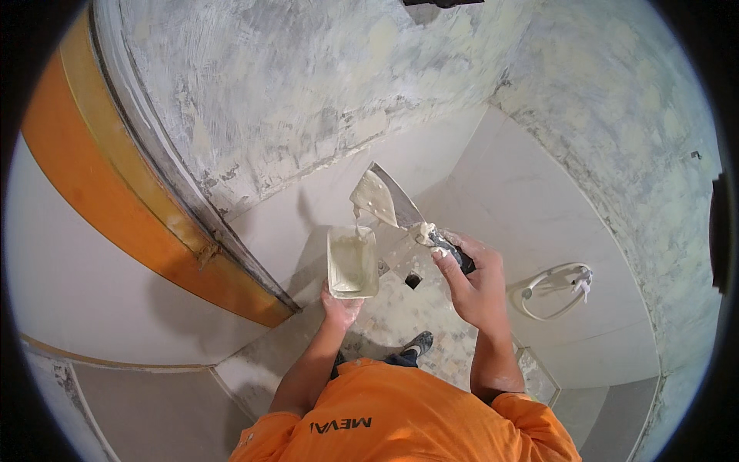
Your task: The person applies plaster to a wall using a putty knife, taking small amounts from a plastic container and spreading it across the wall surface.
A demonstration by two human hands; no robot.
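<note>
My left hand (340, 308), closed on a pale rectangular container (351, 263), holds it with a thin layer of cream paste inside. My right hand (477, 281) grips the dark handle of a wide putty knife (402, 196), with cream smears around the handle's neck and on my thumb. A thick load of cream paste (372, 195) covers much of the blade, and a strand hangs from it down toward the container's far rim. The blade is tilted, above and just right of the container.
Patchy plastered walls (308, 100) rise above pale lower panels (562, 223). An orange door frame (154, 223) runs along the left. A white hose (543, 316) hangs on the right. Below are a mottled tiled floor (446, 346), a square drain opening (412, 280) and my shoe (419, 343).
</note>
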